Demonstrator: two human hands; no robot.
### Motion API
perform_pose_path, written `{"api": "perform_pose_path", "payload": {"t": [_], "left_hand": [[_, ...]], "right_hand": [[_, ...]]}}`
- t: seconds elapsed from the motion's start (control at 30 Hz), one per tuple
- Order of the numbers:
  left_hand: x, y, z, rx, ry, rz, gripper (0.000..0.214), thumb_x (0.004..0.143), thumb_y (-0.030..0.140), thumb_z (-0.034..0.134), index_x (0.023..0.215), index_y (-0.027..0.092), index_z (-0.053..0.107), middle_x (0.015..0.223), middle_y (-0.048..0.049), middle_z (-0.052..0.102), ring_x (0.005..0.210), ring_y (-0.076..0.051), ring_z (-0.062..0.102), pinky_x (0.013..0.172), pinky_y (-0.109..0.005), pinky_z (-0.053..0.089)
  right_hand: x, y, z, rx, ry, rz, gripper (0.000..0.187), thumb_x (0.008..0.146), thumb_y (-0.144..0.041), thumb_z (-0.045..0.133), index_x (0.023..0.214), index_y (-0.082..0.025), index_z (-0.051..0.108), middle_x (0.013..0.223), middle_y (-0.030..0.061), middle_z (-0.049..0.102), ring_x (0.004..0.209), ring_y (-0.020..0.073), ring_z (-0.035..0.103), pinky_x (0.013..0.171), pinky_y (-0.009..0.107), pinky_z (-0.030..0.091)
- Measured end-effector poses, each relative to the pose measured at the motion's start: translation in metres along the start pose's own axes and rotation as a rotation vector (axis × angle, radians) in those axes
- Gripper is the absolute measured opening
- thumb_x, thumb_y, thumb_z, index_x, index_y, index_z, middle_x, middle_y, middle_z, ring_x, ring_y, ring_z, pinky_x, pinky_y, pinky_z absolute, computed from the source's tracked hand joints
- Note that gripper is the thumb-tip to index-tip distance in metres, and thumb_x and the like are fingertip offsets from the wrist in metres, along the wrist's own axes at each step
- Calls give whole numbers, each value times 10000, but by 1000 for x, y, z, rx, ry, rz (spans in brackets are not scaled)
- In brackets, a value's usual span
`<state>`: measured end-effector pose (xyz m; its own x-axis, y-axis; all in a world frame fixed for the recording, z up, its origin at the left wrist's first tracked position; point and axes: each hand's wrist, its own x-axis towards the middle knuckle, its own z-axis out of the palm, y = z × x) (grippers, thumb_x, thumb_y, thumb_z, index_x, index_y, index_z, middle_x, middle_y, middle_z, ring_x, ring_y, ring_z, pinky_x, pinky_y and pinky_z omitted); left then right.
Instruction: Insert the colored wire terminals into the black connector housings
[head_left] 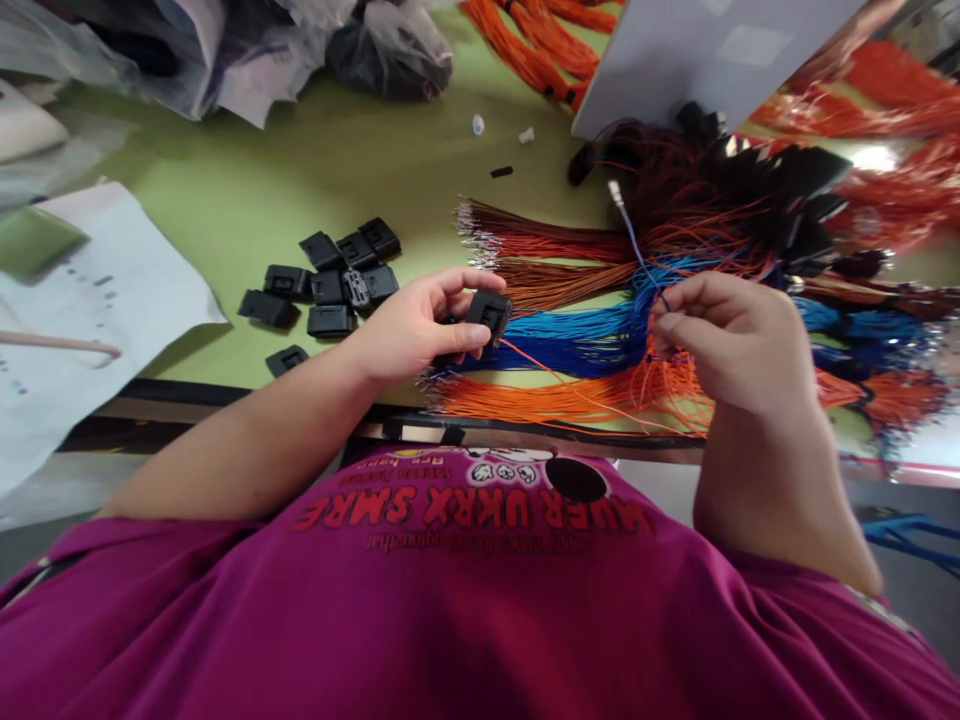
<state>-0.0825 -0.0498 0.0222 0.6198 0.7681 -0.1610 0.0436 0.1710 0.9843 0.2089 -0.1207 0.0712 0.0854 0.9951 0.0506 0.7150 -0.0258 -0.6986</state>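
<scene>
Between the thumb and fingers of my left hand point(420, 325) is a black connector housing point(489, 316), with an orange wire point(536, 360) running out of it to the right. My right hand point(739, 335) pinches a dark blue wire point(636, 245) whose pale terminal end points up and to the left, apart from the housing. Beneath and between the hands lie bundles of brown wires point(559, 285), light blue wires point(574, 323), dark blue wires point(574, 355) and orange wires point(525, 398). Several loose black connector housings point(330, 288) sit left of my left hand.
A green table point(225, 170) carries everything. Plastic bags point(390, 50) lie at the back left, and a white sheet of paper point(112, 270) at the left. A light panel point(697, 60) leans at the back right near more orange wire bundles point(540, 40). Small white pieces point(526, 135) lie behind.
</scene>
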Motion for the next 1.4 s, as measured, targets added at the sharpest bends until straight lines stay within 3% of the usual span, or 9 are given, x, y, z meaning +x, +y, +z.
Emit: {"api": "perform_pose_path", "payload": {"t": [0.07, 0.2, 0.27, 0.33, 0.5, 0.6, 0.9, 1.1, 1.4], "left_hand": [[1, -2, 0, -36, -35, -10, 536, 714, 238, 715, 1224, 198, 555, 716, -1, 639, 579, -112, 594, 578, -249, 492], [2, -5, 1, -104, -85, -18, 539, 725, 293, 723, 1227, 206, 548, 751, -13, 642, 597, -112, 597, 582, -245, 492], [2, -5, 1, -98, -76, -13, 544, 713, 322, 736, 1214, 205, 560, 816, -35, 654, 647, -123, 615, 617, -256, 506], [2, -5, 1, -75, -74, -21, 562, 702, 354, 745, 1213, 206, 566, 849, -50, 663, 676, -139, 629, 630, -269, 513], [2, -3, 2, -102, -76, -59, 589, 684, 372, 752, 1215, 203, 562, 765, -28, 648, 591, -128, 607, 568, -265, 499], [2, -2, 3, -137, -69, -78, 567, 676, 346, 756, 1189, 199, 565, 738, -18, 639, 575, -121, 595, 545, -250, 487], [2, -4, 3, -14, -27, -69, 516, 700, 301, 732, 1180, 205, 568, 817, -27, 655, 634, -127, 607, 591, -258, 489], [2, -2, 8, 160, 51, -39, 530, 638, 243, 778, 1128, 158, 595, 861, -35, 670, 771, -146, 627, 750, -295, 509], [2, -10, 15, 69, 36, -67, 534, 616, 211, 793, 1109, 129, 603, 883, -39, 679, 788, -134, 626, 765, -275, 500]], "right_hand": [[-2, -16, 9, 114, -139, -63, 86, 725, -155, 583, 806, -175, 602, 655, 6, 605, 575, 93, 536, 560, 240, 425], [2, -54, 37, 49, -504, -388, 221, 776, -191, 555, 974, -199, 654, 792, -2, 675, 668, 104, 579, 644, 231, 455], [7, -66, 48, 71, -606, -521, 219, 821, -208, 523, 979, -205, 675, 859, -4, 697, 726, 102, 598, 697, 223, 456], [11, -68, 56, 107, -571, -539, 213, 853, -230, 500, 937, -196, 693, 867, 0, 702, 745, 102, 601, 711, 220, 449], [11, -47, 65, 81, -279, -328, 195, 836, -243, 526, 820, -168, 705, 672, -13, 642, 598, 89, 530, 602, 219, 396], [5, -38, 69, 13, -217, -336, 192, 828, -204, 521, 774, -165, 700, 637, -19, 621, 574, 78, 502, 595, 214, 367], [0, -38, 76, -228, -264, -365, 290, 876, -251, 450, 688, -170, 656, 634, -1, 612, 571, 87, 483, 575, 232, 298], [-1, -34, 84, -182, -254, -339, 271, 867, -241, 450, 719, -162, 663, 655, 4, 631, 584, 89, 497, 575, 226, 297], [-3, -28, 100, -105, -257, -355, 240, 858, -218, 455, 701, -155, 624, 622, -3, 588, 572, 84, 467, 577, 216, 301]]}}
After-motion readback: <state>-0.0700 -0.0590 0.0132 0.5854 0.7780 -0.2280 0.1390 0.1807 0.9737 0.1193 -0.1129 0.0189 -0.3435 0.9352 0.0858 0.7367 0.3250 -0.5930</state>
